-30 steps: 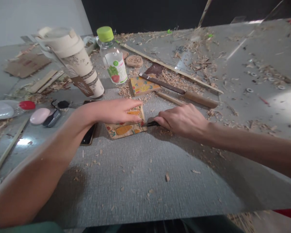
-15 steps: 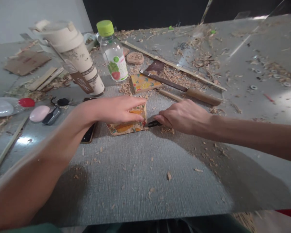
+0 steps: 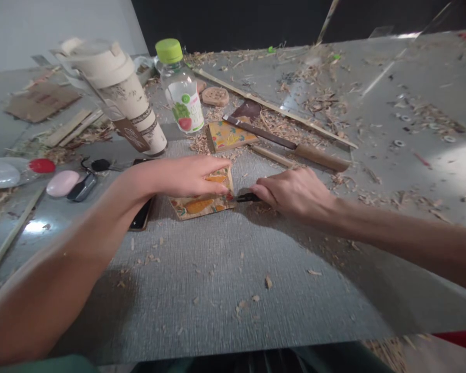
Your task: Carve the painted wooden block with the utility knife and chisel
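Observation:
My left hand [image 3: 194,176] is pressed over a small patterned wooden board [image 3: 204,205] and holds it against the grey tabletop. Its thumb and index finger spread towards the board's right edge, and the palm covers much of the pattern. In my right hand [image 3: 295,191], the fingers are wrapped round a narrow black hand tool [image 3: 247,198]. The tool's tip points left, at the board's lower right corner; whether it touches is unclear. Most of the tool is hidden in the fist, so its exact kind does not show.
Behind the hands lie a second patterned board [image 3: 231,135], a wooden-handled saw-like blade [image 3: 264,134] and a long wooden strip [image 3: 295,114]. A green-capped bottle [image 3: 182,98] and a cream tumbler [image 3: 128,98] stand back left. A phone [image 3: 142,215] lies under my left wrist. Shavings [image 3: 326,101] litter the table.
My right hand and the tool have shifted slightly, the tip drawing a little off the board's corner and the forearm lowering. The left hand keeps its hold on the board.

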